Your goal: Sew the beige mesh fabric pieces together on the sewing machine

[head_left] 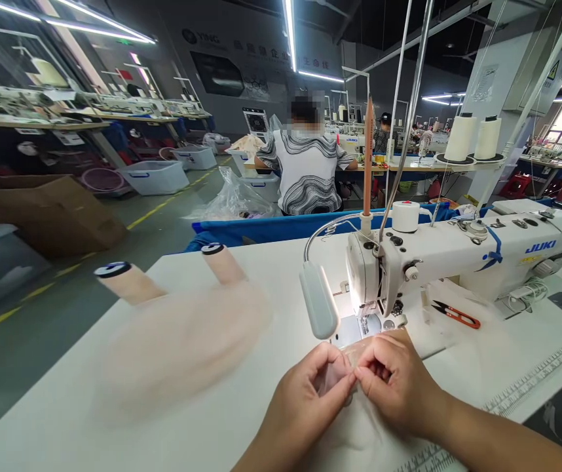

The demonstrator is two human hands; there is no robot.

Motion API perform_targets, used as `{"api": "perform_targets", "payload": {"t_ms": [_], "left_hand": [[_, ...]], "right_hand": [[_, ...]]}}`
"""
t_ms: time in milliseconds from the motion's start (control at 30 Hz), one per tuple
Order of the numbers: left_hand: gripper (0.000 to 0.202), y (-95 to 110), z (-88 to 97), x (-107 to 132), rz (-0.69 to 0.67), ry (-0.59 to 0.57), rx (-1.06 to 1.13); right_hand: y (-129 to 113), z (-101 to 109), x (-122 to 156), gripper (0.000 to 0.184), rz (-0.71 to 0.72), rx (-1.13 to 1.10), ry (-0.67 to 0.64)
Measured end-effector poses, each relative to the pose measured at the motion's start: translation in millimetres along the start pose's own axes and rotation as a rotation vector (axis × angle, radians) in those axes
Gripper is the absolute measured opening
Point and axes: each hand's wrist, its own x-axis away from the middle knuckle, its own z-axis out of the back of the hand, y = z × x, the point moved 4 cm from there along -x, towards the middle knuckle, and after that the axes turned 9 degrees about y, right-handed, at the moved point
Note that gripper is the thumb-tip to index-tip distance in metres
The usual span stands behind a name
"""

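Note:
A thin, pale sheer fabric (359,419) lies in front of the needle area of a white sewing machine (438,252). My left hand (305,390) pinches its edge between thumb and fingers. Close beside it, my right hand (396,383) also pinches the fabric, and the fingertips of both hands nearly meet. The presser foot (365,322) stands just beyond my hands, lit by a small lamp (319,300). Part of the cloth is hidden under my palms.
Orange-handled thread snips (456,314) lie under the machine arm. A ruler strip (539,373) runs along the table's front edge. Left, sheer cloth (187,341) lies by two thread cones (131,282). A person (308,160) sits ahead, back turned, beyond a blue cloth trough (261,231).

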Motion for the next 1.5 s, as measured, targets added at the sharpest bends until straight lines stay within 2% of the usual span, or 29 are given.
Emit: {"api": "perform_targets", "payload": {"t_ms": [133,333,500,600,700,767,833,867,933,1000,1067,1167,1267,1500], "left_hand": [[0.031,0,0.2,-2,0.006,0.01,-0.038],[0.041,-13,-3.5,-8,0.05,-0.114,-0.057],[0.041,0,-2.7,-8,0.011,-0.149,-0.135],[0.039,16,-4.9,-13,-0.104,-0.183,-0.296],[0.034,25,-10.7,-23,-0.239,-0.18,-0.523],[0.027,24,-13.5,-29,-0.263,-0.139,-0.607],[0.015,22,-13.7,-31,-0.336,-0.04,-0.633],[0.01,22,-13.5,-30,-0.423,0.017,-0.644],[0.004,22,-14.4,-24,-0.685,0.097,-0.661],[0.024,20,-17.3,-16,-0.918,0.094,-0.669],[0.035,16,-19.6,-12,-1.023,0.047,-0.662],[0.034,14,-20.5,-10,-1.024,-0.011,-0.633],[0.032,16,-18.9,-10,-1.01,-0.015,-0.626],[0.032,18,-15.1,-17,-0.979,-0.017,-0.642]], "right_hand": [[1,-1,1,0.016,0.008,-0.014,0.012],[3,-3,2,0.016,0.026,-0.045,0.038],[4,1,2,0.018,-0.01,-0.049,0.004],[11,1,0,0.019,-0.037,0.001,-0.055],[25,-5,-4,0.023,-0.07,0.153,-0.131],[33,-8,-8,0.026,-0.084,0.245,-0.148],[39,-8,-13,0.024,-0.085,0.279,-0.15],[40,-8,-14,0.021,-0.08,0.279,-0.151],[42,-6,-17,0.017,-0.069,0.275,-0.162],[42,-3,-18,0.015,-0.042,0.266,-0.178],[41,0,-17,0.015,0.014,0.255,-0.19],[41,4,-14,0.017,0.12,0.238,-0.232],[40,8,-12,0.02,0.205,0.261,-0.269],[41,10,-11,0.017,0.301,0.406,-0.199]]}}
